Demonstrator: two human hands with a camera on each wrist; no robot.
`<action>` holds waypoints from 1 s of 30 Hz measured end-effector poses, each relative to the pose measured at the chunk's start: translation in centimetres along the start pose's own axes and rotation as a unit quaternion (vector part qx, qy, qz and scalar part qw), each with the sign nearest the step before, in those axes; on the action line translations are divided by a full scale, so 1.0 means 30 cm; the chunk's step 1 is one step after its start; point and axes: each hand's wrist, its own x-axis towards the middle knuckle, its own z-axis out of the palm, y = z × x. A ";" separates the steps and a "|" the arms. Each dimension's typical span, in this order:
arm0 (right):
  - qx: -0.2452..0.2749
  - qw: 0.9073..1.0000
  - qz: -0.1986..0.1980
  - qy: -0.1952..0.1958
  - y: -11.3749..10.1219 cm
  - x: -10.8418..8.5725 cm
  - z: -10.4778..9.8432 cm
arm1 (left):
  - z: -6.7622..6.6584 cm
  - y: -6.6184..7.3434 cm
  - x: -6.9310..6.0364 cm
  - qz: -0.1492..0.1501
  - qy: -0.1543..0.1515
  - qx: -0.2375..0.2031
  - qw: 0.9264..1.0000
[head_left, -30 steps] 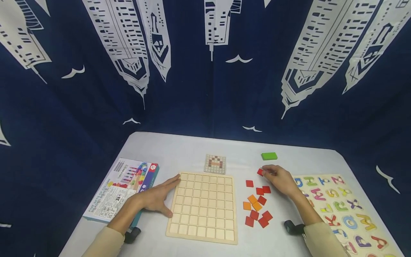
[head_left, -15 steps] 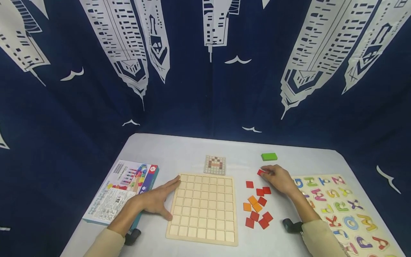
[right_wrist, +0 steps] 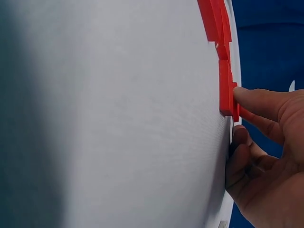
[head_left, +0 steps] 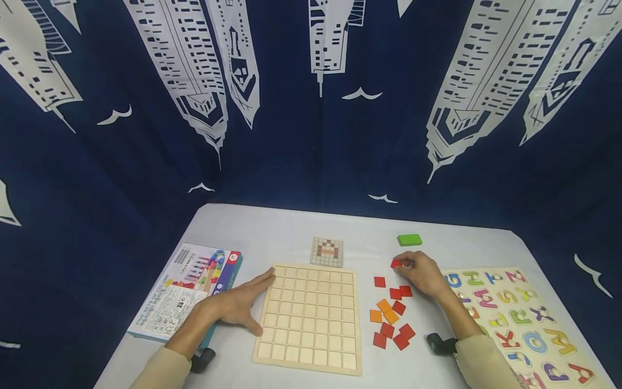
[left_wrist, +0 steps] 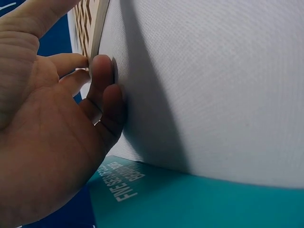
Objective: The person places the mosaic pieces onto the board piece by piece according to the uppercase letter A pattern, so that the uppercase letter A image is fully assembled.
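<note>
My left hand [head_left: 238,306] rests along the left side of a wooden grid board [head_left: 257,346], its thumb and fingers spread and touching the rim. The board's square cells hold nothing. In the left wrist view, the left hand [left_wrist: 52,118] has its fingertips at the board edge [left_wrist: 97,28]. Beyond the loose tiles, my right hand [head_left: 421,273] pinches a red square tile [head_left: 396,263] between thumb and fingers. The right wrist view shows that tile [right_wrist: 236,114] by the thumb of the right hand [right_wrist: 270,152], with other red tiles [right_wrist: 225,88] nearer the camera.
Several red tiles [head_left: 380,340] and orange tiles [head_left: 376,316] lie right of the board. A small pattern card [head_left: 327,252] sits behind it. A green block [head_left: 410,240] is at the back right. A boxed set [head_left: 170,302] lies left, an alphabet puzzle board [head_left: 529,313] right.
</note>
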 end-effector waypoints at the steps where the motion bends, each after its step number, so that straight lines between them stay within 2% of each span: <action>1: 0.000 1.000 -0.001 0.000 0.000 0.000 0.001 | 0.000 0.000 0.000 0.000 0.001 0.000 1.000; 11: 0.007 1.000 -0.005 0.015 0.005 -0.001 0.012 | -0.004 0.013 -0.003 0.000 0.002 -0.002 1.000; 30: 0.035 0.999 0.007 0.014 -0.008 -0.009 0.010 | 0.002 0.015 -0.002 -0.003 0.009 0.017 1.000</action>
